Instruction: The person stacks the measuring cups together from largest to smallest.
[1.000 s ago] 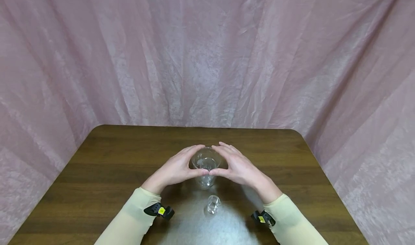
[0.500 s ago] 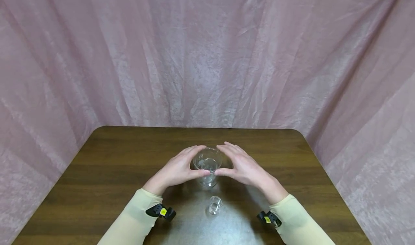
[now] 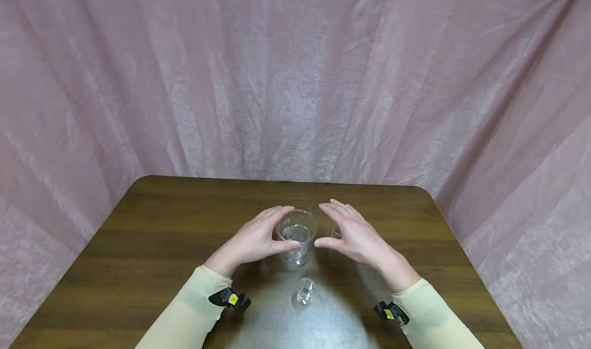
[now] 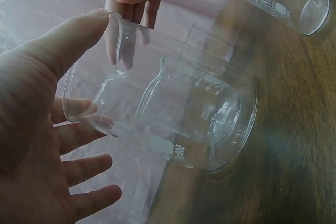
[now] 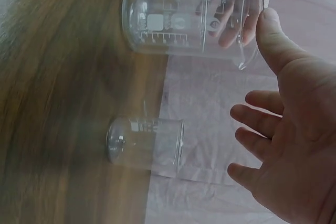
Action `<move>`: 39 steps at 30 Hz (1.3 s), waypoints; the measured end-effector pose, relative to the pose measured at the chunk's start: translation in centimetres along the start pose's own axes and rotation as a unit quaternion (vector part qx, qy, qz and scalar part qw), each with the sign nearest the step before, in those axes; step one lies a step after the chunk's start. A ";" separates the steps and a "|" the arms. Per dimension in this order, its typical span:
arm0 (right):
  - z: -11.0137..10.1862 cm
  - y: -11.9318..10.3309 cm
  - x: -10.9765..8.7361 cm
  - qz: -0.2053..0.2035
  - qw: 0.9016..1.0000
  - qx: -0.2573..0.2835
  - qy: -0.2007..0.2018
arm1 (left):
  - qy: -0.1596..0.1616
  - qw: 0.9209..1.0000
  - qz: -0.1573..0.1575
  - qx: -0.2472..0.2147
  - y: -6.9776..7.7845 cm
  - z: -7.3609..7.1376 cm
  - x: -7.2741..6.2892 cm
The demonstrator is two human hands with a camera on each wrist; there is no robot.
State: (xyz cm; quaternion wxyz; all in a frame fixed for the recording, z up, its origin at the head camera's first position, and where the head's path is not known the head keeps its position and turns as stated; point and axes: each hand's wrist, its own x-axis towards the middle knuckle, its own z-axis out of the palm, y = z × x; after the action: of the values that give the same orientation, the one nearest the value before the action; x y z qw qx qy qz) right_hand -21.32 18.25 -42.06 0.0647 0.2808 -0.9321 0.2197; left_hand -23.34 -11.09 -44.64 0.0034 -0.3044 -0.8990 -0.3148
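Note:
A large clear glass beaker (image 3: 296,254) stands upright on the wooden table, with what looks like a smaller beaker (image 4: 194,103) nested inside. My left hand (image 3: 256,240) spans its top, holding the rim with the thumb in front and fingers (image 4: 86,169) behind; the lower fingers are spread. To the beaker's right, apart from it, my right hand (image 3: 356,238) has thumb and fingers extended and holds nothing. Another beaker (image 3: 335,231) stands beyond the right hand, mostly hidden in the head view; this beaker (image 5: 147,142) shows more fully in the right wrist view.
A small glass beaker (image 3: 304,291) stands in front of the large one, nearer me. The dark wooden table (image 3: 161,226) has rounded far corners. A pink curtain (image 3: 295,82) hangs behind it and along the sides.
My right hand has moved off the large beaker's rim to the right, baring part of the beaker behind it. The left hand has stayed at the rim.

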 end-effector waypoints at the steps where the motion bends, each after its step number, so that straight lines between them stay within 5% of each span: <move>1: -0.1 0.1 -0.1 0.002 1.000 -0.003 0.002 | 0.000 1.000 -0.001 0.000 0.0 0.0 0.1; 39: -0.3 3.8 -2.4 0.051 0.996 -0.071 0.005 | -0.008 1.000 -0.010 0.006 0.0 0.2 0.2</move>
State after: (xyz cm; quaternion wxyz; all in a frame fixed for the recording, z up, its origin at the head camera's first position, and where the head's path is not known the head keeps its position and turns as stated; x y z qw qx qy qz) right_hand -21.40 22.45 -43.83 0.0776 0.2264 -0.9580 0.1577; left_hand -23.46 -10.84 -44.77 -0.0049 -0.2976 -0.9040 -0.3069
